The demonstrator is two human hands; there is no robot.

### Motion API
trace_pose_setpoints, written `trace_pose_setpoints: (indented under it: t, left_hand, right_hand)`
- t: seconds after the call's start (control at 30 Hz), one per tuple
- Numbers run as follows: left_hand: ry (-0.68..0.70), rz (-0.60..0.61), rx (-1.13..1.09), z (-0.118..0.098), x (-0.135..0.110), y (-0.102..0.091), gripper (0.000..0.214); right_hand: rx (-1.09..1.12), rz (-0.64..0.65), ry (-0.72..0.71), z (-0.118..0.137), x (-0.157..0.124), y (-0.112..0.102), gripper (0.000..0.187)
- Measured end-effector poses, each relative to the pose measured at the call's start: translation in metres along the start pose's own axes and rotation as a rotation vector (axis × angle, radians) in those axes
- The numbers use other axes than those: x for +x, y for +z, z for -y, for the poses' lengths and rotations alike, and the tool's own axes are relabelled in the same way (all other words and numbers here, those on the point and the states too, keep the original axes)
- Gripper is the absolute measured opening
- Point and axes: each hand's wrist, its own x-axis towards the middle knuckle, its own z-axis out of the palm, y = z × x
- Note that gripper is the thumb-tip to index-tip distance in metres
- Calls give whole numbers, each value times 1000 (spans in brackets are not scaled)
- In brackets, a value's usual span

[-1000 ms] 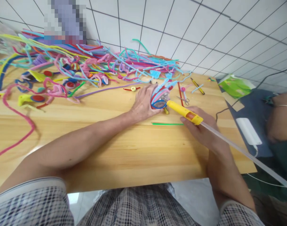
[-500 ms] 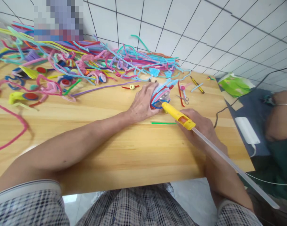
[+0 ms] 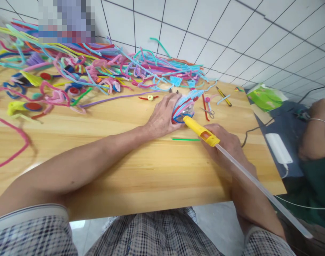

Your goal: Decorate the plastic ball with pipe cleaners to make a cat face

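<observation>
From the head view, the left hand (image 3: 162, 119) cups the pipe-cleaner ornament (image 3: 184, 106) steady on the table (image 3: 141, 170), fingers curled around it, so the right hand (image 3: 226, 145), clenched on the glue gun (image 3: 201, 130), noses its tip just beside those fingers.

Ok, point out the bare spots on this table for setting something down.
Bare wood lies along the near table edge, between the left forearm and the right hand, and left of that forearm up to the pink pipe cleaner. The far half is crowded with the pipe cleaner pile; scissors and craft piece fill the far right.
</observation>
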Motion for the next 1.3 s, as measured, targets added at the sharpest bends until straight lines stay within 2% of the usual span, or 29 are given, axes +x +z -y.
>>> trace_pose_setpoints:
  t: [0.1,0.27,0.53,0.77,1.0,1.2,1.3]
  left_hand:
    - [6,-2,1,1,0,0,119]
    - [-11,9,-1,1,1,0,119]
    - [-35,-13,-37,-1,0,0,117]
    - [-13,-14,-20,1,0,1,120]
    - [-8,-12,-17,0,0,0,117]
    - [7,-4,-2,3,0,0,119]
    - [7,3,13,3,0,-1,120]
  right_hand:
    - [13,-6,-15,0,-1,0,29]
    - [32,42,42,1,-1,0,29]
    - [9,36,25,0,0,0,28]
    - [20,20,29,-3,-2,5,28]
    - [10,-1,3,-1,-2,2,27]
    - [-36,32,30,1,-2,4,26]
    - [-63,10,21,2,-1,3,25]
